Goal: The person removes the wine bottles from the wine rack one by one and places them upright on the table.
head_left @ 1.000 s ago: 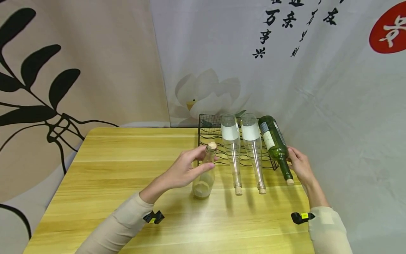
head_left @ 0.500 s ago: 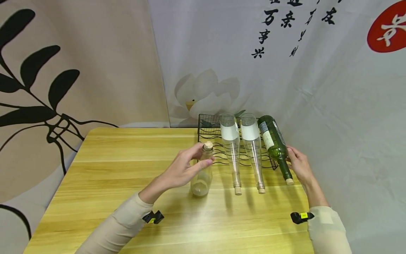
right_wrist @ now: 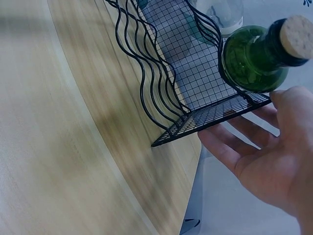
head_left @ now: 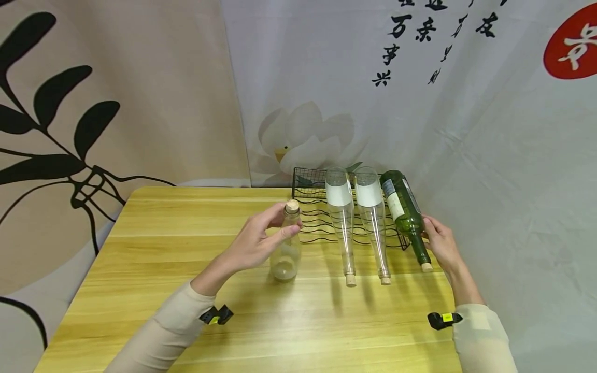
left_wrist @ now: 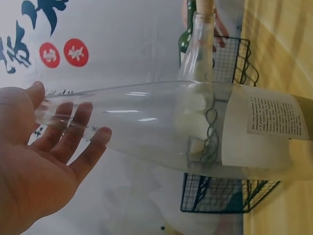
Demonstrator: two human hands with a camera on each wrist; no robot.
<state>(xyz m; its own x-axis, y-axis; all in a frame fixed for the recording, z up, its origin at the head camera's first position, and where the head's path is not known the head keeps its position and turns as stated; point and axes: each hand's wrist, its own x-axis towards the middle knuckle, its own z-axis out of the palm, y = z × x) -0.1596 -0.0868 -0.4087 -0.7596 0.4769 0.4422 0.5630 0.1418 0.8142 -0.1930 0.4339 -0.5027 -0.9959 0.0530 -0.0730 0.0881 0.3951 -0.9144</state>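
My left hand (head_left: 254,235) holds a clear glass bottle (head_left: 285,261) by its neck, thumb on one side and fingers on the other. The corked bottle stands nearly upright, its base low over the table; the left wrist view shows its printed label (left_wrist: 276,116). On a black wire wine rack (right_wrist: 210,117) lie two clear bottles, one left (head_left: 342,223) and one right (head_left: 371,223), plus a green bottle (head_left: 406,207) at the right end, corks toward me. My right hand (head_left: 440,243) touches the rack's right end panel with extended fingers, thumb close to the green bottle.
The rack stands at the back right of the wooden table (head_left: 154,243), near its right edge. Its left part shows bare wavy wires. Behind hangs a printed cloth (head_left: 177,93) with leaves, a flower and characters.
The left hand has moved left with the upright clear bottle, away from the bottles on the rack. The right hand and the rack keep their places.
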